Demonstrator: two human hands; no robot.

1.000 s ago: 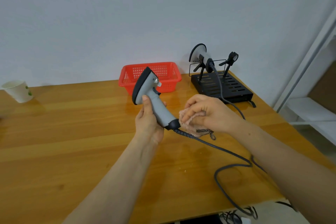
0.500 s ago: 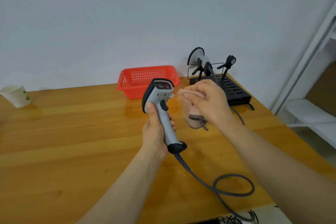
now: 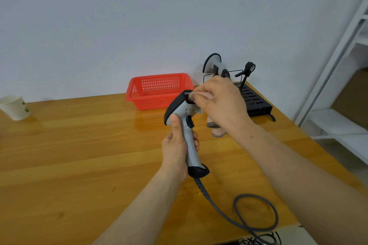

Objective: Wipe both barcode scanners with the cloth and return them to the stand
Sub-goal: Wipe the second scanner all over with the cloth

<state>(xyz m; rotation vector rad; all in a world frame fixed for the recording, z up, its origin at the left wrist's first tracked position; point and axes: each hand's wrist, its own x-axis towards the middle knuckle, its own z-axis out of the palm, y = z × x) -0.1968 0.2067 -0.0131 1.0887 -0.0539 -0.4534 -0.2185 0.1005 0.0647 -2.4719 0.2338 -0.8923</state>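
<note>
Over wooden table [image 3: 79, 155], left hand [image 3: 177, 145] grips upright scanner [image 3: 187, 135]; right hand [image 3: 221, 103] pinches cloth [image 3: 201, 95] against its window.

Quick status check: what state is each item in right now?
Held scanner: upright in left hand, window being wiped.
Cloth: bunched in right hand, pressed to the window.
Second scanner: on the stand.
Cable: looped on table.
Red basket: looks empty.
Paper cup: upright.
</note>
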